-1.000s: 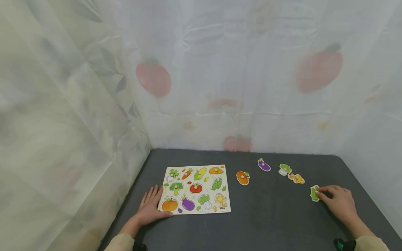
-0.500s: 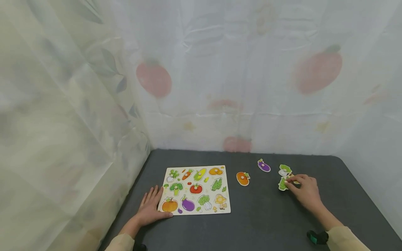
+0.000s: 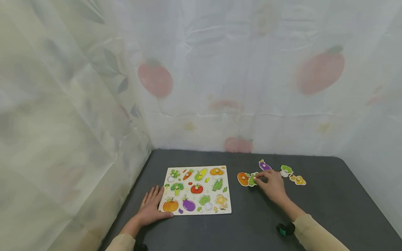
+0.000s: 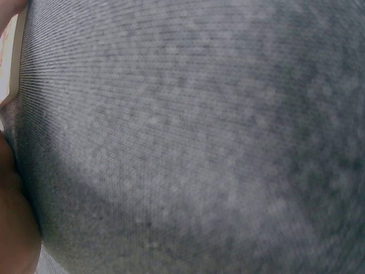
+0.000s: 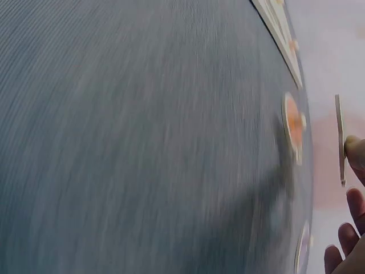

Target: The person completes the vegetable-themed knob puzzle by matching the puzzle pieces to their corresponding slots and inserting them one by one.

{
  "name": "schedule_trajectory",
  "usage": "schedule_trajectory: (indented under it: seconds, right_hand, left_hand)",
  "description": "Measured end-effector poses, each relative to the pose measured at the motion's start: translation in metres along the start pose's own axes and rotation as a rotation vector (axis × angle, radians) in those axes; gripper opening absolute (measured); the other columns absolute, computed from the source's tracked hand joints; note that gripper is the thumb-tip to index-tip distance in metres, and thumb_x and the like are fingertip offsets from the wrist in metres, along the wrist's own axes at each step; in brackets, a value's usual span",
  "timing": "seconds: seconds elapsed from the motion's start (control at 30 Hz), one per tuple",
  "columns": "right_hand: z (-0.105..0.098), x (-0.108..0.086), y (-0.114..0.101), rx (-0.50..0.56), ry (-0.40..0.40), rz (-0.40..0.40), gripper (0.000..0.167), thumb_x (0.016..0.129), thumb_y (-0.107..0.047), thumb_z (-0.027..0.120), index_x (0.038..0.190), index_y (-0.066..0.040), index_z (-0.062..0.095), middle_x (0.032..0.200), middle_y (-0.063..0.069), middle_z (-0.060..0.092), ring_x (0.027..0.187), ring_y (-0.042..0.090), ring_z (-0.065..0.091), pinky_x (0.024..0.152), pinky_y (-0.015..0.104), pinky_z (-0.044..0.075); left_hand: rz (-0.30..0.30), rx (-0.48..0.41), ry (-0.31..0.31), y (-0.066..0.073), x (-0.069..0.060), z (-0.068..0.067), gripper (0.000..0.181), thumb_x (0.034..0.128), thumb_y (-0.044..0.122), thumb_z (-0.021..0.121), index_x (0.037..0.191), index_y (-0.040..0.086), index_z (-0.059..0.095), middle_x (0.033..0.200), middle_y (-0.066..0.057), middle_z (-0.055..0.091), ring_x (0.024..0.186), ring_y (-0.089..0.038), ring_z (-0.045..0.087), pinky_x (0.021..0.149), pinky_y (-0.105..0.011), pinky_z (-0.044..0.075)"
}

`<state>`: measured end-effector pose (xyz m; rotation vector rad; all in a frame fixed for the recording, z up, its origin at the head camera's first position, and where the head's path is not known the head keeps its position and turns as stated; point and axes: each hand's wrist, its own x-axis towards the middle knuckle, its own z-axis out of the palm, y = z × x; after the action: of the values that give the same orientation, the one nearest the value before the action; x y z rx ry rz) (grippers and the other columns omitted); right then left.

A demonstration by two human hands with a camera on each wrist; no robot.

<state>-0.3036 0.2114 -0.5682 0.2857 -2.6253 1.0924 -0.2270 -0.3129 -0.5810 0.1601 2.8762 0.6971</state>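
Note:
My left hand [image 3: 150, 206] rests with fingers spread on the left edge of the cream vegetable puzzle board [image 3: 225, 181]. In the left wrist view only part of that hand [image 4: 16, 222] and a board corner [image 4: 13, 63] show. Thumb and finger of my right hand [image 3: 272, 184] pinch a green puzzle piece [image 3: 252, 180] by its small knob. The right wrist view shows this piece [image 5: 340, 137] edge-on, raised off the table. From the head it overlaps the orange pumpkin piece [image 3: 242, 179]. A purple eggplant piece [image 3: 264, 165] lies just behind the hand, partly covered.
Right of the hand lie a bok choy piece [image 3: 286, 170] and a yellow mushroom piece [image 3: 298, 180], close together. The dark grey table [image 3: 251, 230] reaches back to a printed curtain [image 3: 201, 87]; another curtain [image 3: 62, 157] hangs along the left.
My right hand has carried the green piece leftward from the table's right side, past the mushroom and bok choy pieces, to beside the pumpkin piece. The left hand and board stay put.

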Motion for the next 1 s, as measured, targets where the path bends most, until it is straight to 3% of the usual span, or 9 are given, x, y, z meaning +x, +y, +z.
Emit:
schedule_trajectory:
  seconds: [0.13, 0.47, 0.7, 1.0]
  right_hand:
    - [0.021, 0.005, -0.014, 0.015, -0.011, 0.016, 0.011, 0.090, -0.029, 0.081, 0.093, -0.018, 0.078, 0.110, 0.010, 0.064, 0.117, 0.040, 0.048, 0.096, 0.065, 0.031]
    - [0.066, 0.012, -0.046, -0.009, -0.045, 0.054, 0.012, 0.090, -0.033, 0.080, 0.092, -0.022, 0.079, 0.102, 0.002, 0.062, 0.113, 0.032, 0.047, 0.091, 0.053, 0.034]
    - [0.082, 0.013, -0.065, -0.048, -0.073, 0.023, 0.012, 0.088, -0.034, 0.082, 0.092, -0.023, 0.080, 0.103, 0.002, 0.064, 0.114, 0.033, 0.049, 0.087, 0.053, 0.037]
    - [0.098, 0.014, -0.076, -0.086, -0.090, 0.012, 0.009, 0.088, -0.034, 0.083, 0.090, -0.026, 0.079, 0.105, 0.001, 0.065, 0.113, 0.033, 0.050, 0.097, 0.060, 0.036]
  left_hand:
    - [0.004, -0.001, 0.001, -0.001, 0.000, 0.001, 0.126, 0.0757, 0.071, 0.077, 0.165, 0.007, 0.014, 0.169, -0.024, 0.007, 0.154, -0.046, 0.000, 0.119, -0.064, -0.004]
    - [0.000, -0.001, -0.003, -0.001, 0.000, 0.001, 0.127, 0.0757, 0.071, 0.076, 0.165, 0.007, 0.014, 0.169, -0.024, 0.006, 0.154, -0.046, -0.001, 0.119, -0.064, -0.005]
    - [0.006, 0.001, 0.004, 0.000, -0.001, 0.001, 0.126, 0.0762, 0.070, 0.077, 0.165, 0.006, 0.014, 0.169, -0.024, 0.007, 0.154, -0.046, 0.000, 0.120, -0.064, -0.004]
    - [0.012, 0.000, 0.012, 0.003, -0.003, -0.001, 0.125, 0.0763, 0.069, 0.077, 0.164, 0.004, 0.015, 0.168, -0.025, 0.008, 0.154, -0.046, 0.002, 0.120, -0.064, -0.002]
